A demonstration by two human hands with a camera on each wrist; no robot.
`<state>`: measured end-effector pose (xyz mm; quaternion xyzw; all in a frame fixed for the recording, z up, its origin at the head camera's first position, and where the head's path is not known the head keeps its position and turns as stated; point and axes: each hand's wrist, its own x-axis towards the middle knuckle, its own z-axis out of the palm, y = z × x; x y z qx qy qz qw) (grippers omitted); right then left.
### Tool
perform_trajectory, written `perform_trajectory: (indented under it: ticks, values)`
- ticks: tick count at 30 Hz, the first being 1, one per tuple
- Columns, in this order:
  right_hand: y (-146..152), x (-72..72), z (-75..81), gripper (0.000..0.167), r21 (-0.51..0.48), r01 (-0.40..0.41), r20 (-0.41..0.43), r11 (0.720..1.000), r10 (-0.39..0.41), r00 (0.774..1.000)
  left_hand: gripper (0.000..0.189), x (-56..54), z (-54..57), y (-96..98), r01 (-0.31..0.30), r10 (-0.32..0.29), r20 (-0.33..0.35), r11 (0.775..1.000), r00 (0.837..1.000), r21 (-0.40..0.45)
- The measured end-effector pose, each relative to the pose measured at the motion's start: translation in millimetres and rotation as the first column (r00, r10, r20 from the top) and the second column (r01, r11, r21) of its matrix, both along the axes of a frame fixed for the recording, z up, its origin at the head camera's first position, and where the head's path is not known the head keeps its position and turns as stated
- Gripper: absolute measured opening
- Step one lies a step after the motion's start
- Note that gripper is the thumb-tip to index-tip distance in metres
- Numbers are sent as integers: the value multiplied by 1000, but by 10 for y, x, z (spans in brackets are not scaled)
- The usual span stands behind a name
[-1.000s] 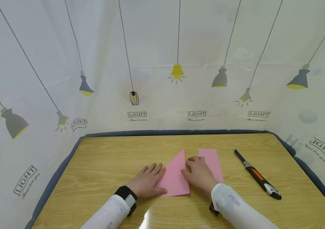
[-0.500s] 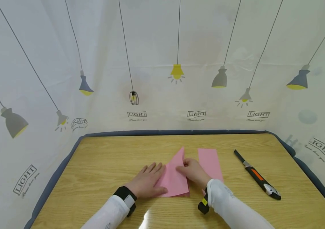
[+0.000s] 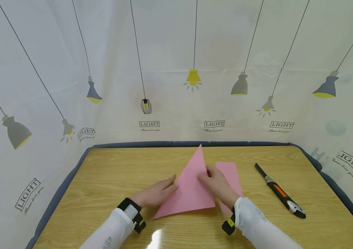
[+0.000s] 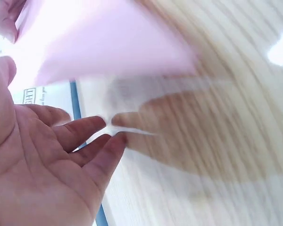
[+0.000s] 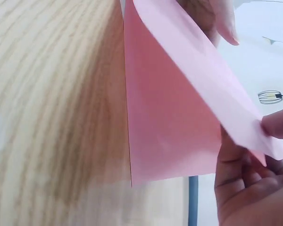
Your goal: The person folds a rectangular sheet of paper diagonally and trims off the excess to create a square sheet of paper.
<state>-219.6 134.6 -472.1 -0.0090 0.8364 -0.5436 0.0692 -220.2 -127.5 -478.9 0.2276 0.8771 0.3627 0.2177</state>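
A pink sheet of paper, folded into a triangle, is lifted at a tilt over the table. My right hand pinches its right edge, thumb on the near face. In the right wrist view, the two layers of the folded paper stand apart, and the fingers of the right hand reach in at the gap. My left hand is beside the paper's left edge. The left wrist view shows that hand palm up, its fingers loosely extended below the paper.
A pink paper strip lies on the wooden table, partly behind my right hand and forearm. Farther right lies a black and orange utility knife with its blade out. A white curtain printed with lamps stands behind the table.
The paper has risen from the table, its tip moving up and away, and its lower edge has swung round. My left hand has come off its flat press; my right hand has gone from touching to pinching.
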Motion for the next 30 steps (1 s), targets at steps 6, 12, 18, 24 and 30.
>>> perform_trajectory:
  ticks: [6,12,18,24,30]
  values:
    - [96,-26,139,29,-95,-24,-25,995,21,999,80,-1,56,-29,-90,69,184,990,980,108]
    - [146,-29,219,47,-181,-105,-46,978,98,994,76,-18,64,-37,-131,18,388,955,921,266]
    - [171,-23,209,45,-229,-176,-81,957,162,984,60,-48,77,-44,-279,116,439,903,891,328]
    - [238,-22,172,43,-288,-212,-41,934,209,977,54,-80,90,-94,-425,273,424,847,863,318]
    - [288,-36,109,35,-263,-189,0,946,195,981,37,-127,81,-183,-514,355,421,776,835,365]
